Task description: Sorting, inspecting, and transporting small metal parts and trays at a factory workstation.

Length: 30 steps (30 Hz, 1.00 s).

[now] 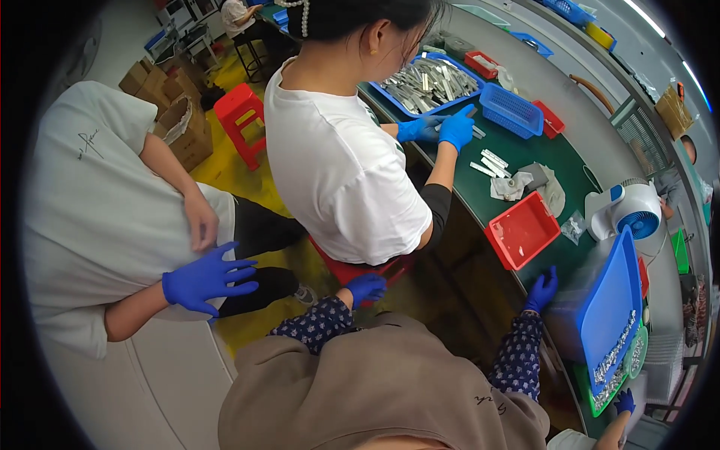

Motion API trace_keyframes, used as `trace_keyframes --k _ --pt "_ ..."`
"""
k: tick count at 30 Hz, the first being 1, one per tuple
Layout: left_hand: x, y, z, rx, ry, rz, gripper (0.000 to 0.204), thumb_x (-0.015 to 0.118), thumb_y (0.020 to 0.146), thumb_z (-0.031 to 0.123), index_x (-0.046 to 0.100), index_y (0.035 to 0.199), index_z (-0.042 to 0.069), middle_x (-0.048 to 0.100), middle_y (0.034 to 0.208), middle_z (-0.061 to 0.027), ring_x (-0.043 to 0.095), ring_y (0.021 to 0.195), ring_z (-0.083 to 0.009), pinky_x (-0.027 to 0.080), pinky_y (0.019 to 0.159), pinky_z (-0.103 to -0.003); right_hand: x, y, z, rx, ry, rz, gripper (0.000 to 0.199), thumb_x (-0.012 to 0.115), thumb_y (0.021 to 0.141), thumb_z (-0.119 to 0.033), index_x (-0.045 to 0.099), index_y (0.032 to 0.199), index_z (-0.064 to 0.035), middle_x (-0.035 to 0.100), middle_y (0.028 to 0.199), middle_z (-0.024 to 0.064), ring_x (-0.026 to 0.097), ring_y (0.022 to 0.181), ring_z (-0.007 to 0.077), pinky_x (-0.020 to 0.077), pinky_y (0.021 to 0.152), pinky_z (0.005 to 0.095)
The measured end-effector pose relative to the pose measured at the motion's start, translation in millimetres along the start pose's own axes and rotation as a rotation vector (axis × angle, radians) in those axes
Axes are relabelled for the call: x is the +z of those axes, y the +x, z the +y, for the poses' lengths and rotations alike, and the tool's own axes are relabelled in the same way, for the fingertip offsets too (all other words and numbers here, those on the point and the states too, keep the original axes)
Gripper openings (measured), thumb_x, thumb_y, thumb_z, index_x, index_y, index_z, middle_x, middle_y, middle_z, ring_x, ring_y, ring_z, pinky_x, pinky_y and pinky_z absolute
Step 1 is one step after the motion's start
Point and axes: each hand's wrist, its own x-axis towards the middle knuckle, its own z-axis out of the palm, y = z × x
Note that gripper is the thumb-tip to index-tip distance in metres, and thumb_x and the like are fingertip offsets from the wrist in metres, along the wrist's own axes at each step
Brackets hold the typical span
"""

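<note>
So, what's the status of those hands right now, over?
Left hand open, fingers spread, holding nothing. Right hand at tilted blue tray bottom corner, grip hidden. Person in brown bent across in front.

red trays (523,231): 3 | blue baskets (511,109): 2 | red stools (241,112): 2 | fans (634,212): 1

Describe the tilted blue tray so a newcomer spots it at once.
Follow the green workbench to its near right end, beside the white fan. The blue tray there is tipped steeply, small metal parts slid to its low edge; the other blue tray, farther up, lies flat.
</note>
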Motion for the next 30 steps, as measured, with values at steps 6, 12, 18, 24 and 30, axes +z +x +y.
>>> trace_keyframes --k 6,12,18,24,30 --pt "-29 -43 -54 -0.018 -0.362 0.26 0.026 0.056 0.079 0.023 0.05 0.1 0.009 0.059 0.089 -0.0074 0.059 0.075 -0.0183 0.048 0.067 -0.031 3 -4 22 0.056 0.023 -0.072 0.035 0.046 0.078 0.002 0.044 0.113 0.0041 0.046 0.115 0.0143 0.044 0.106 0.0208 0.0341 0.09 0.0301" --pt "-4 -75 -66 0.051 -0.405 0.314 0.025 0.055 0.079 0.021 0.051 0.1 0.009 0.059 0.089 -0.0077 0.058 0.078 -0.0197 0.047 0.069 -0.031 6 1 -9 -0.036 0.073 -0.111 0.038 0.047 0.075 0.002 0.044 0.113 0.0049 0.047 0.113 0.0149 0.046 0.103 0.0226 0.0356 0.089 0.0311" --pt "18 -93 -48 0.186 -0.322 0.258 0.023 0.053 0.079 0.016 0.05 0.1 0.007 0.058 0.089 -0.0076 0.058 0.08 -0.0188 0.046 0.071 -0.03 2 4 8 0.011 0.087 -0.156 0.036 0.047 0.077 0.001 0.044 0.113 0.0056 0.048 0.114 0.0154 0.046 0.104 0.0224 0.0347 0.09 0.0312" --pt "8 -104 -57 0.294 -0.356 0.204 0.021 0.051 0.08 0.014 0.05 0.1 0.007 0.058 0.087 -0.0056 0.057 0.077 -0.0148 0.046 0.069 -0.027 -4 14 32 0.06 0.082 -0.212 0.034 0.046 0.078 -0.002 0.046 0.112 0.0059 0.049 0.113 0.0153 0.047 0.103 0.0222 0.0349 0.09 0.0309" --pt "-24 -125 -60 0.318 -0.379 0.221 0.018 0.05 0.081 0.013 0.052 0.098 0.007 0.059 0.087 -0.0059 0.058 0.076 -0.0159 0.047 0.068 -0.026 -4 -15 29 0.115 0.18 -0.098 0.035 0.044 0.08 -0.003 0.045 0.114 0.0031 0.05 0.112 0.0125 0.047 0.1 0.0202 0.0378 0.086 0.0305"
